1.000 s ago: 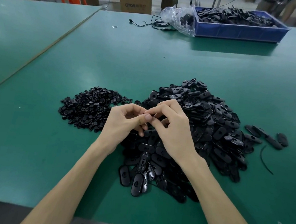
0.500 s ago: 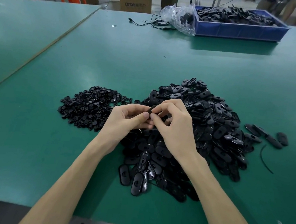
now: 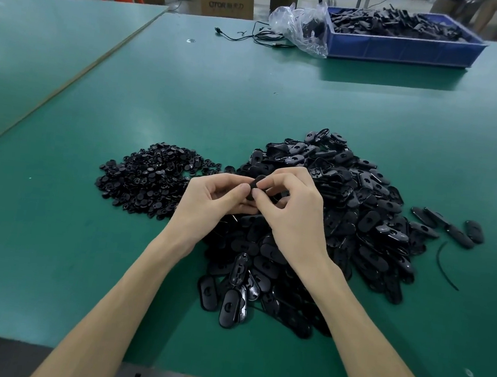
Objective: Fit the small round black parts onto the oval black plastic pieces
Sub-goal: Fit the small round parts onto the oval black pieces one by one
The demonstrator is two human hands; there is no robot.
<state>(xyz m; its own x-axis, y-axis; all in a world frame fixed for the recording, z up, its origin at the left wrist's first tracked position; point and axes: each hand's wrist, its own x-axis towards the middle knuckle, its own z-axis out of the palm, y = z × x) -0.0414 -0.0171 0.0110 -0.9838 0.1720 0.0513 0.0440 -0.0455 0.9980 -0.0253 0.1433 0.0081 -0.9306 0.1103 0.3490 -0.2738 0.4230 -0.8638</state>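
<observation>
Pinching continues at centre frame: a second ago my thumbs hid everything, now the dark end of an oval piece [image 3: 258, 181] peeks out between the fingertips. My left grip [image 3: 218, 203] and right grip [image 3: 293, 217] both hold it narrow, so I judge the press-fit is under way. The round part itself I can't see. Spare round parts [image 3: 153, 178] lie centre-left on the bench [image 3: 188, 105], and the oval heap [image 3: 362, 206] lies to the right.

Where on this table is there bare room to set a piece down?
Bare: the green table between the piles and the blue bin, and left of the small round parts. Crowded: the oval pieces, right of centre.
</observation>
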